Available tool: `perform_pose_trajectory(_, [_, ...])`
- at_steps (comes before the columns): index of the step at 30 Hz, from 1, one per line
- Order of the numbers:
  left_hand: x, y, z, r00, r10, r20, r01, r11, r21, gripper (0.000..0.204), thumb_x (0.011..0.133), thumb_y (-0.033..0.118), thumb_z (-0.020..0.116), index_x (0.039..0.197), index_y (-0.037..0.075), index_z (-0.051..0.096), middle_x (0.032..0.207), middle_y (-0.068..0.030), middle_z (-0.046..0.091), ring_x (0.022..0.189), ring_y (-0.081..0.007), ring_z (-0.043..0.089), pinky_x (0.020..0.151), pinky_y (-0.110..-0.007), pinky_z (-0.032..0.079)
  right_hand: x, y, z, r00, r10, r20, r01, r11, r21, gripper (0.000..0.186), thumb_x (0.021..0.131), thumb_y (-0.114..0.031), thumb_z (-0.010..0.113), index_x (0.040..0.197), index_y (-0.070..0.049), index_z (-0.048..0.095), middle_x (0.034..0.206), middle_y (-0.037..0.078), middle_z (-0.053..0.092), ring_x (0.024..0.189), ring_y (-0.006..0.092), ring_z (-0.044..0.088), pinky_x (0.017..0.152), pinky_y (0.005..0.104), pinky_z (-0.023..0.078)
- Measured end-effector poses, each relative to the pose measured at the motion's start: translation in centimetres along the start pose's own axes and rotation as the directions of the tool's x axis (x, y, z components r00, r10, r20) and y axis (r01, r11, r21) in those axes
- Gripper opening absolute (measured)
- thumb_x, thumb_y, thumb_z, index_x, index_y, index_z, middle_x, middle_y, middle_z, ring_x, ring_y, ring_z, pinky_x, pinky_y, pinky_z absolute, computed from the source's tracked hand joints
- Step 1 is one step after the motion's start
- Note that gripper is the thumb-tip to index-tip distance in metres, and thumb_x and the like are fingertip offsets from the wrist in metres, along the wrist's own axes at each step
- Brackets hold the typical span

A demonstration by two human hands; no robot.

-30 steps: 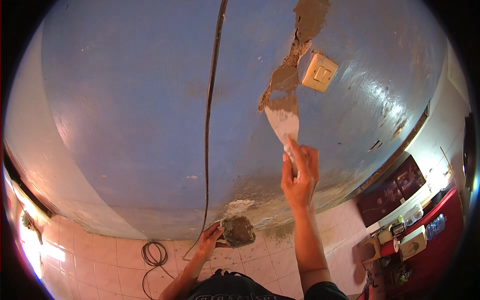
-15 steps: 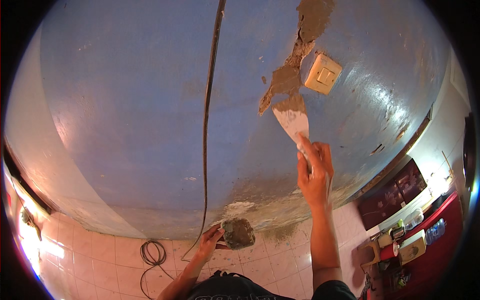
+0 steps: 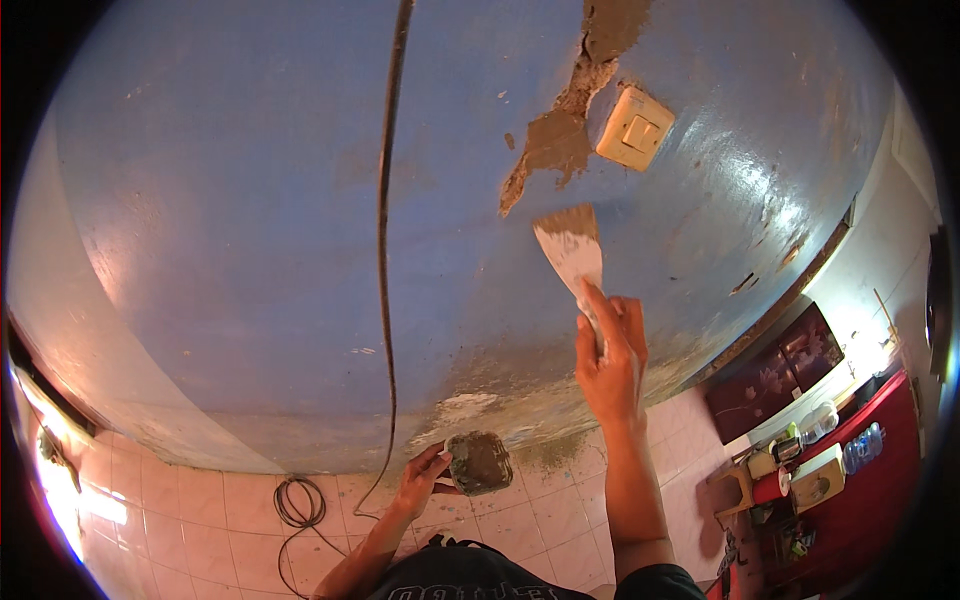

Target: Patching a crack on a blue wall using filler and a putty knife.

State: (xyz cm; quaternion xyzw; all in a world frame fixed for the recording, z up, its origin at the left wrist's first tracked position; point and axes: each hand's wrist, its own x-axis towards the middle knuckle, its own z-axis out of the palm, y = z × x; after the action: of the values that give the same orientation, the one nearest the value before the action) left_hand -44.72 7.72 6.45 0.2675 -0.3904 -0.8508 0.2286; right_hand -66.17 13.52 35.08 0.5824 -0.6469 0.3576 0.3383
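My right hand is wrapped round the handle of a putty knife, its wide blade pointing up and smeared with grey-brown mortar along the edge. The blade appears just below the patched crack in the blue wall; whether it touches the wall I cannot tell. Fresh mortar fills part of the crack, while rough broken plaster shows higher up. Low down, my left hand grips a small squarish container by its left side. Mortar covers the inside of the container.
A cream light switch sits right of the crack. One black cable hangs down the wall, and a coil of cable lies on the pink tiled floor. Stools and plastic bottles stand at the lower right.
The putty knife has come down, away from the crack's lower end, with my right hand. My left hand still holds the container low down. The whole view has shifted slightly.
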Motion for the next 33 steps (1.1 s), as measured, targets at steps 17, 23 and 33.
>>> perform_pose_trajectory(17, [0.4, -1.7, 1.1, 0.999, 0.042, -0.031, -0.044, 0.998, -0.051, 0.058, 0.102, 0.026, 0.064, 0.149, -0.002, 0.047, 0.125, -0.0149, 0.065, 0.106, -0.0252, 0.07, 0.075, -0.041, 0.067, 11.3, 6.9, -0.2, 0.827, -0.55, 0.118, 0.563, 0.811, -0.158, 0.063, 0.084, 0.002, 0.073, 0.139, -0.028, 0.066, 0.1, 0.004, 0.059, 0.084, 0.023, 0.061, 0.065, 0.0354, 0.058])
perform_pose_trajectory(23, [0.5, -2.0, 1.2, 0.993, 0.095, -0.077, -0.1, 0.993, -0.067, 0.053, 0.103, 0.025, 0.062, 0.147, -0.001, 0.05, 0.123, -0.0148, 0.066, 0.108, -0.0252, 0.069, 0.076, -0.041, 0.068, 12.0, 6.7, -0.2, 0.824, -0.545, 0.153, 0.563, 0.818, -0.116, 0.062, 0.083, 0.004, 0.074, 0.135, -0.028, 0.069, 0.101, 0.005, 0.06, 0.086, 0.0237, 0.062, 0.067, 0.036, 0.06])
perform_pose_trajectory(33, [-2.3, -0.1, -0.1, 0.981, 0.161, -0.11, -0.168, 0.984, -0.06, 0.053, 0.102, 0.027, 0.064, 0.145, -0.002, 0.053, 0.125, -0.0163, 0.065, 0.108, -0.0264, 0.068, 0.074, -0.042, 0.068, 7.6, 10.2, -4.2, 0.872, -0.464, 0.154, 0.483, 0.866, -0.13, 0.057, 0.084, 0.009, 0.07, 0.133, -0.02, 0.071, 0.1, 0.011, 0.06, 0.086, 0.029, 0.062, 0.07, 0.0389, 0.054])
